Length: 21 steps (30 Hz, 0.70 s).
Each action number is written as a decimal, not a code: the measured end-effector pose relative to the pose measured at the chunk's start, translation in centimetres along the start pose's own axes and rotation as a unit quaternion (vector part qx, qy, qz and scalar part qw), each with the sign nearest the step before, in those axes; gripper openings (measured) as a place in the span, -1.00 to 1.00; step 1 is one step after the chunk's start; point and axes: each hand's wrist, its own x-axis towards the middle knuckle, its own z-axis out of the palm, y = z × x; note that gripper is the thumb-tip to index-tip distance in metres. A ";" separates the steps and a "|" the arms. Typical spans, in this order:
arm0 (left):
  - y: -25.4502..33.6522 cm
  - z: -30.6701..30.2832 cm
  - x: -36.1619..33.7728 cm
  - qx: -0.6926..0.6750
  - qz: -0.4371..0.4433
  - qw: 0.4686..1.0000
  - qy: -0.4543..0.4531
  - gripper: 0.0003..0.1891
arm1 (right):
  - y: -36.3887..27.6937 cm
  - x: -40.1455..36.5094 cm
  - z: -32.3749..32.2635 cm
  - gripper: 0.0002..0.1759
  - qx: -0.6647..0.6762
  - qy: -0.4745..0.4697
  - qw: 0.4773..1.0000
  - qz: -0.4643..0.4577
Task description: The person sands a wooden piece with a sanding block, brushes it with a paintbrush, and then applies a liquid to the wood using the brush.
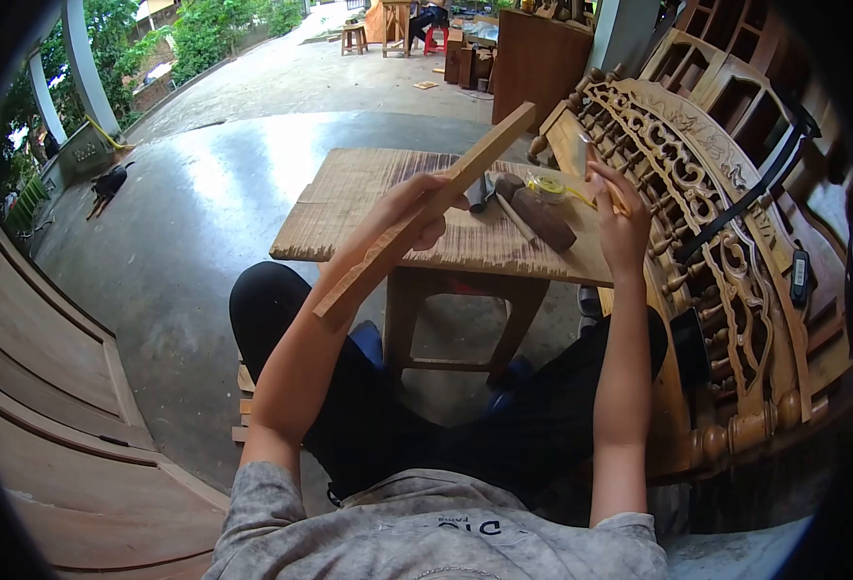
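My left hand (pixel 415 210) is closed around a long, squared wooden strip (pixel 489 150), which slants from lower left to upper right above the board. Near the strip's lower end, its surface looks notched or rough. Over the right side of the board, my right hand (pixel 623 215) is raised and grips a slim chisel (pixel 584 150), its pale blade pointing up and an orange-brown handle partly hidden by the fingers. Between the hands lie a dark wooden mallet (pixel 545 220), a yellow tape measure (pixel 548 186) and a dark metal piece (pixel 477 193) whose kind I cannot make out.
A rough-edged wooden board (pixel 349 198) rests on a stool (pixel 397 319) between my knees. Carved wooden furniture (pixel 726 184) leans close on the right. Panelled wood (pixel 49 329) lies at the left. Farther back, a person (pixel 430 21) sits near a small stool (pixel 354 39).
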 end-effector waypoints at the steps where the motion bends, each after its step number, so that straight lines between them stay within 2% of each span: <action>1: 0.0 -0.3 0.1 -0.017 -0.001 1.000 0.005 -0.52 | 0.3 0.3 -0.4 -0.71 0.093 -0.042 0.994 0.048; 3: -0.2 -0.2 0.1 -0.023 -0.001 0.999 0.031 -0.52 | 0.2 0.4 -1.8 -0.72 0.270 -0.128 0.943 0.148; 4: -0.2 0.0 0.1 -0.027 -0.001 0.999 0.044 -0.52 | -1.4 0.1 -1.9 -0.73 0.395 -0.160 0.889 0.169; 7: -0.7 -0.4 0.3 0.008 -0.037 0.999 0.001 -0.52 | -2.5 -0.9 -0.8 -0.71 0.343 -0.231 0.892 0.183; 8: -0.9 -0.3 0.3 0.001 -0.024 1.000 0.014 -0.53 | -2.5 -1.0 -0.2 -0.73 0.264 -0.216 0.930 0.136; 9: -0.9 0.0 0.2 -0.006 -0.009 1.000 0.026 -0.53 | -1.7 -1.0 0.2 -0.73 0.212 -0.161 0.960 0.084; 11: -0.7 0.3 0.1 -0.005 0.025 0.999 0.029 -0.54 | 0.2 -0.5 0.9 -0.75 0.102 -0.055 0.993 -0.025; 12: -0.6 0.2 -0.1 0.003 0.042 0.999 0.021 -0.54 | -0.9 -0.1 -0.3 -0.76 0.221 -0.098 0.963 0.123; 13: -0.5 0.1 -0.5 0.011 0.058 0.998 0.015 -0.55 | -0.9 0.1 -0.8 -0.75 0.324 -0.135 0.926 0.140; 15: -0.5 0.1 -0.8 0.000 0.029 1.000 0.009 -0.55 | -0.5 0.2 -1.5 -0.73 0.516 -0.201 0.814 0.174; 16: -0.2 0.3 -0.7 -0.004 0.015 1.000 0.003 -0.56 | -0.5 0.1 -1.3 -0.75 0.522 -0.229 0.798 0.196; 18: 0.4 1.5 -0.9 -0.004 -0.010 0.999 0.032 -0.56 | -0.5 -0.5 0.0 -0.74 0.309 -0.158 0.932 0.105; 19: 0.7 1.9 -1.0 -0.003 -0.022 0.999 0.047 -0.56 | -0.7 -0.6 0.6 -0.73 0.193 -0.118 0.973 0.055; 20: 0.7 1.6 -0.6 0.006 -0.026 0.999 0.044 -0.56 | -1.0 -0.5 0.7 -0.73 0.080 -0.061 0.994 -0.034; 21: 0.8 1.0 -0.4 0.014 -0.030 0.999 0.042 -0.56 | -1.2 -0.4 0.4 -0.73 0.140 -0.076 0.987 0.022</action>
